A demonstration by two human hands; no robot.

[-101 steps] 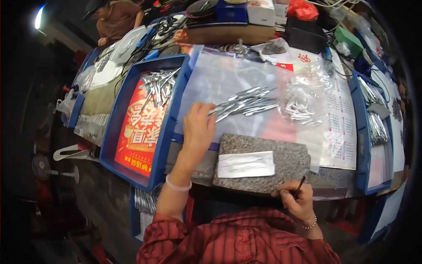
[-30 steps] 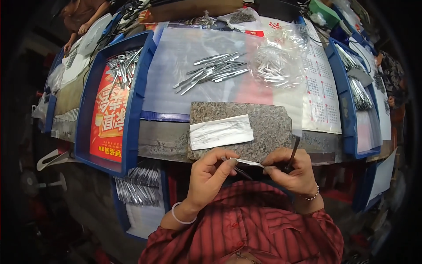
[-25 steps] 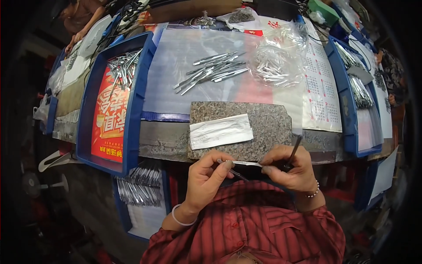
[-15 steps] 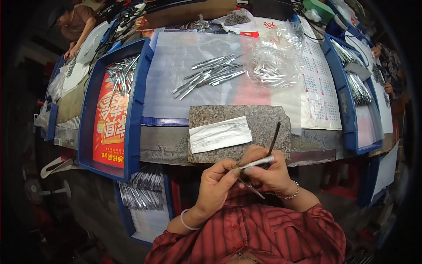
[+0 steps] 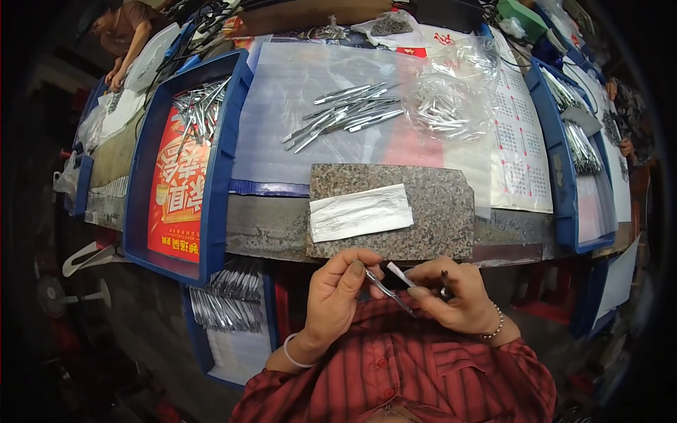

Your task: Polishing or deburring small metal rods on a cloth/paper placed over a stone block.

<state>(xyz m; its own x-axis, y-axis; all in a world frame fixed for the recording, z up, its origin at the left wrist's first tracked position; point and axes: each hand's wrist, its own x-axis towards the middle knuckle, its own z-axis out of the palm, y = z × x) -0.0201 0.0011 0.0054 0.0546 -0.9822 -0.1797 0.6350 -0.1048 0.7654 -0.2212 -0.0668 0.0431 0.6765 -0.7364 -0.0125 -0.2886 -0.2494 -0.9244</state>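
My left hand pinches a slim silver metal rod between thumb and fingers; it slants down to the right in front of my shirt. My right hand, just beside it, is closed round a small white strip-like piece that points toward the left hand. A short dark tool end also shows among the right fingers; its kind I cannot make out. Beyond the hands a folded white paper with grey smudges lies on a speckled stone slab.
Several similar metal rods lie heaped on the plastic sheet, left of a clear bag of small white pieces. Blue trays with metal pieces flank the bench. Another bin stands below. Co-workers' hands show at the far left.
My hands have drawn slightly apart. The dark stick that pointed up from the right hand has turned and is mostly hidden; the silver rod now shows more fully in the left hand.
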